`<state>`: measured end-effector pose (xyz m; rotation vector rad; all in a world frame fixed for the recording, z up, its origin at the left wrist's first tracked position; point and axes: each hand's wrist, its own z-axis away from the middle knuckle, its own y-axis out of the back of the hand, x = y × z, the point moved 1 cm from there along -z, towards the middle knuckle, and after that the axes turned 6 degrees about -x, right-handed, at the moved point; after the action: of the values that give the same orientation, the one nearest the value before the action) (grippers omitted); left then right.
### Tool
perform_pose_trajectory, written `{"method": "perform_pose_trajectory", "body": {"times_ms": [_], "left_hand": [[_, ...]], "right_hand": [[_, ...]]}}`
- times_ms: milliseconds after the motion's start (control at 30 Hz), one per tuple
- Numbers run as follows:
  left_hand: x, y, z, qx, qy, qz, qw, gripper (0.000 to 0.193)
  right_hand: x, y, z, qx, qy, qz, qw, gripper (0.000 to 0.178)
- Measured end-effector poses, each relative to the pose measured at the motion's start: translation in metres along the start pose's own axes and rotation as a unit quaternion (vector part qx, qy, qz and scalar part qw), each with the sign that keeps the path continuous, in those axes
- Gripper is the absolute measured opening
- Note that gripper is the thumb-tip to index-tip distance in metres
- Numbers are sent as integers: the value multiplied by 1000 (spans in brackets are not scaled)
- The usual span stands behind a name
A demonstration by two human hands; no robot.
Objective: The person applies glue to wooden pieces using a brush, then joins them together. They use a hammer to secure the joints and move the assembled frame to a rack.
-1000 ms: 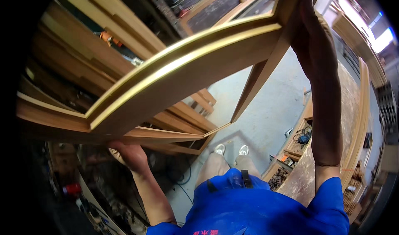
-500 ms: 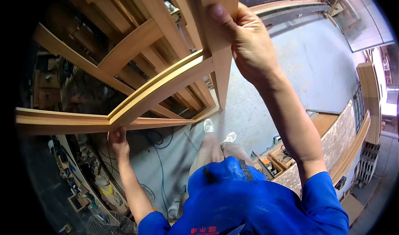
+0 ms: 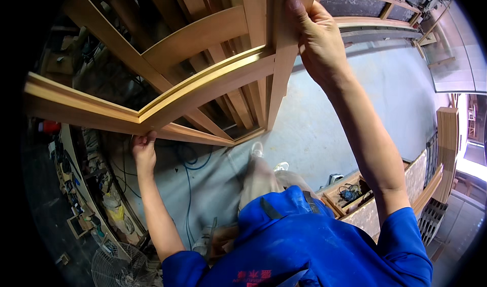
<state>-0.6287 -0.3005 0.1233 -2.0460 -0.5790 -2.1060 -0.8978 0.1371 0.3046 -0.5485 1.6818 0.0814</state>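
A tall wooden door frame [image 3: 213, 86] with a curved crosspiece stands upright before me. My right hand [image 3: 324, 46] is closed round its right-hand upright [image 3: 284, 43], the thumb on the near face and the fingers folded at the outer edge. Lower at the left, my left hand [image 3: 144, 150] grips the underside of the left upright close to the crosspiece joint. Most of its fingers are hidden behind the wood. Behind this frame lean several similar wooden frames, one with a curved rail [image 3: 195, 36].
A blue hose [image 3: 189, 185] lies on the grey floor [image 3: 355, 109]. To the left are a cluttered shelf [image 3: 109, 200] and a wire fan guard [image 3: 119, 266]. At the right stand a wooden toolbox [image 3: 355, 190], a timber stack [image 3: 446, 150] and a glass panel [image 3: 451, 53].
My view has shifted, and the right upright and right hand appear farther right. The left upright's far end has moved up the picture. Both hands keep their grip on the door frame.
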Motion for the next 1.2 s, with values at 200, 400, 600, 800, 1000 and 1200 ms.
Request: {"method": "perform_pose_trajectory", "body": {"times_ms": [200, 400, 600, 800, 1000, 1200], "left_hand": [[35, -8, -49, -40, 34, -134, 990, 35], [72, -24, -98, -69, 43, -520, 850, 57], [87, -34, -116, -53, 6, -583, 810, 45], [78, -66, -92, 15, 38, -510, 859, 31], [-40, -237, 45, -3, 127, -256, 958, 25], [-73, -566, 159, -174, 229, -323, 902, 26]], "right_hand": [[14, 6, -44, 8, 13, 201, 980, 56], [13, 39, -112, -90, 6, 539, 837, 52], [-1, 35, -134, -125, -10, 648, 751, 52], [13, 68, -119, -155, 38, 661, 733, 38], [44, 267, 90, -191, -99, 470, 856, 15], [15, 520, 333, -58, -377, 322, 867, 16]]}}
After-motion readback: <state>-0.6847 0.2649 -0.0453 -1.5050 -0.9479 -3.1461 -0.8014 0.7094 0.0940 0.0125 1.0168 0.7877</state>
